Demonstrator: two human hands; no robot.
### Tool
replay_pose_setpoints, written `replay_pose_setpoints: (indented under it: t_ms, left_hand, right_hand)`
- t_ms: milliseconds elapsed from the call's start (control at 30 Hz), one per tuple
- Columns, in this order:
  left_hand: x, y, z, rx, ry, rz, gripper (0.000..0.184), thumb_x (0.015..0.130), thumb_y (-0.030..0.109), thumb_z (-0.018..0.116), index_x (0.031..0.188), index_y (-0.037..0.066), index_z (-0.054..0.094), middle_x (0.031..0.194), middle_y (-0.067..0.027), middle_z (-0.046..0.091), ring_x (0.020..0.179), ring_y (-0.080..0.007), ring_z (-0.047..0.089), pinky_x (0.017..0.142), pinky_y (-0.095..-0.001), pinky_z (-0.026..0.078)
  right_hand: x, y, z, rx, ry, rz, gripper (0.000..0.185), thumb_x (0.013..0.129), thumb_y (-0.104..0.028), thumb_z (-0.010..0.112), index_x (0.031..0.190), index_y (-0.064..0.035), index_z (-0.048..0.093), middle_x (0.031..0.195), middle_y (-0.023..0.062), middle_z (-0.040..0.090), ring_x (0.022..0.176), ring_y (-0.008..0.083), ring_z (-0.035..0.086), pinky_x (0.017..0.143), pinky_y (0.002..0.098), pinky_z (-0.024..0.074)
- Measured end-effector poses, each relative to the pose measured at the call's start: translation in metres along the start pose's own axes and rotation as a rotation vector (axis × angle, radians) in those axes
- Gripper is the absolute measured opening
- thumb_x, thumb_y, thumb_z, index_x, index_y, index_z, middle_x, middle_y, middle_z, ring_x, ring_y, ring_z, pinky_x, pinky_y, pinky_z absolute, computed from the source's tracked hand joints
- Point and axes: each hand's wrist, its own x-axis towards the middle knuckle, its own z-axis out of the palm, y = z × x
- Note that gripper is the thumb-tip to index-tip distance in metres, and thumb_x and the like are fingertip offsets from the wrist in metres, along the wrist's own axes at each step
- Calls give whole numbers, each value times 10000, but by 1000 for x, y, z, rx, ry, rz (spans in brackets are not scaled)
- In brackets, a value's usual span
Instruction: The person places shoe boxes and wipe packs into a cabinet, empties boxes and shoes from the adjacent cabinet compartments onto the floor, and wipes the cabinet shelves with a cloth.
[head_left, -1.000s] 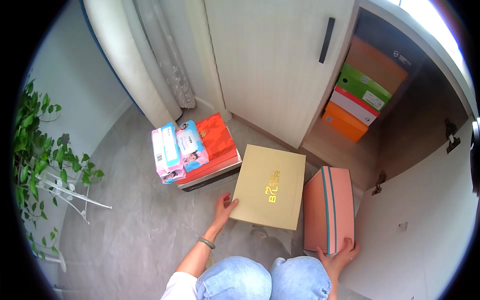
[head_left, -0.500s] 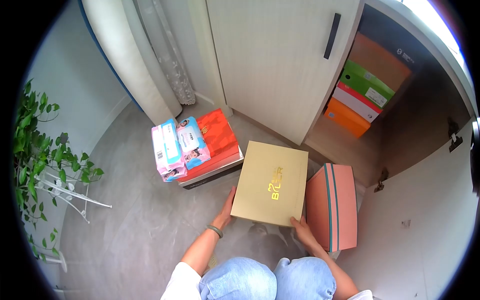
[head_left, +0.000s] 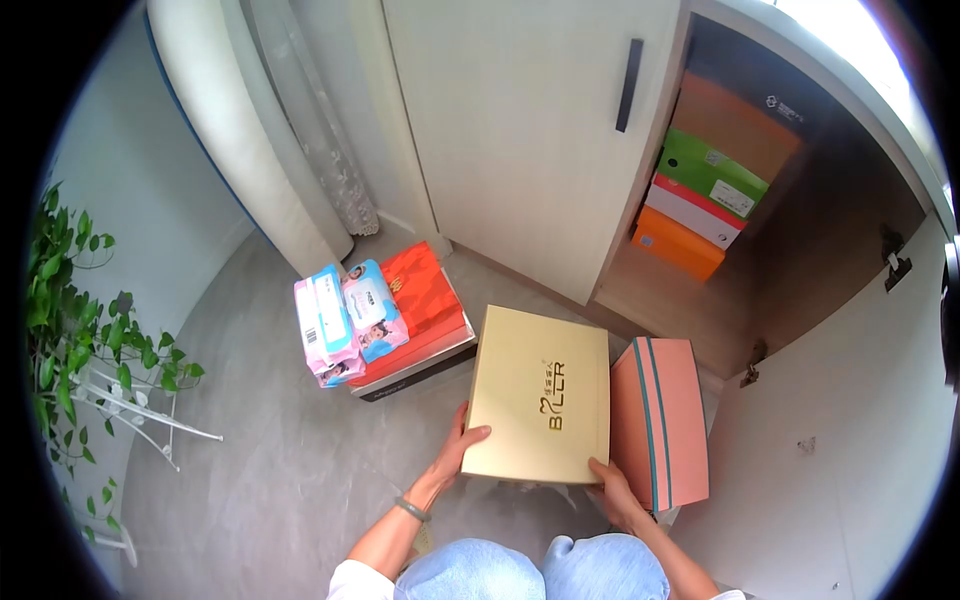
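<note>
A gold shoe box (head_left: 520, 380) with dark metallic lettering on its lid is held level in front of my knees. My left hand (head_left: 460, 445) grips its near left corner, thumb on the lid. At the near right corner my right hand (head_left: 612, 488) has its thumb on the edge, its other fingers hidden below. Right beside the gold box stands a pink box (head_left: 680, 420) with teal stripes. To the left, a red box (head_left: 430, 300) lies on a dark, white-edged box, with packs of wipes (head_left: 375, 310) on top.
An open cabinet (head_left: 800, 230) at the right holds stacked boxes, among them a green box (head_left: 710, 170) and an orange box (head_left: 680, 243). Its open door (head_left: 850, 420) stands at the right. A leafy plant (head_left: 85, 310) on a white stand is at the left, near a curtain (head_left: 240, 120).
The gold box has tilted slightly and sits lower in view, its lettering now dark rather than bright. My left thumb has come onto the lid. The whole view has shifted a little.
</note>
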Motion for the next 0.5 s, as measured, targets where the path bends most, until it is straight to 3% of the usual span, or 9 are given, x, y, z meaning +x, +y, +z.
replay_pose_setpoints:
  t_ms: [200, 267, 367, 400, 500]
  left_hand:
    - [-55, 91, 30, 25, -28, 214, 1009, 751, 244, 724, 1526, 23, 116, 1490, -214, 289, 1367, -307, 333, 1131, -380, 283]
    - [-63, 108, 27, -25, -57, 359, 1008, 725, 202, 718, 1527, 38, 129, 1491, -194, 280, 1378, -291, 313, 1134, -382, 278]
    - [-86, 144, 34, -135, -97, 428, 932, 738, 285, 690, 1490, 5, 215, 1399, -188, 408, 1281, -281, 448, 1052, -383, 406]
    - [-89, 146, 37, -132, -121, 429, 932, 738, 285, 690, 1490, 5, 215, 1399, -188, 408, 1281, -281, 448, 1052, -383, 406]
    - [-93, 136, 52, -189, -263, 306, 835, 764, 376, 652, 1416, -23, 317, 1316, -185, 490, 1143, -270, 563, 902, -381, 518]
  right_hand:
    - [-44, -23, 12, 147, -121, -37, 609, 955, -355, 547, 1442, -54, 338, 1421, 128, 434, 1304, 234, 405, 1089, 407, 311]
    - [-65, -44, 16, 86, -155, -232, 663, 948, -325, 562, 1476, -34, 286, 1439, 144, 414, 1328, 223, 387, 1098, 391, 308]
    - [-108, -86, 11, -44, -230, -568, 779, 897, -313, 638, 1498, -17, 240, 1466, 146, 387, 1375, 229, 336, 1123, 384, 278]
    - [-118, -93, 7, 27, -256, -664, 854, 866, -363, 686, 1504, -22, 231, 1471, 142, 379, 1377, 236, 331, 1137, 382, 250]
    - [-104, -52, -15, 202, -198, -639, 904, 843, -416, 711, 1501, -16, 236, 1469, 125, 384, 1379, 241, 329, 1148, 372, 219]
